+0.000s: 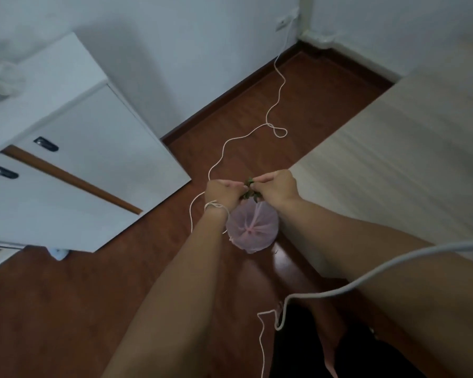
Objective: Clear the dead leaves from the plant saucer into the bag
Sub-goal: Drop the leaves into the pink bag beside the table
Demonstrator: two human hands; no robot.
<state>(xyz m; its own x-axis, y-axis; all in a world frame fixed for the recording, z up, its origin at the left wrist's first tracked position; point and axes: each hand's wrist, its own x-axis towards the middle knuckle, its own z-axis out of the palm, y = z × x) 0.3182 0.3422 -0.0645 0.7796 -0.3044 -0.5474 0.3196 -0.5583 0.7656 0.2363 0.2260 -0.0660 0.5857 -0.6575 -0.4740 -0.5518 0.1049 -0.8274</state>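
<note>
My left hand and right hand meet in front of me, fingers pinched together on a small clump of leaves held between them. The pink bag hangs right below (its mouth open under the leaves), above the wooden floor. A white cord wraps my left wrist.
</note>
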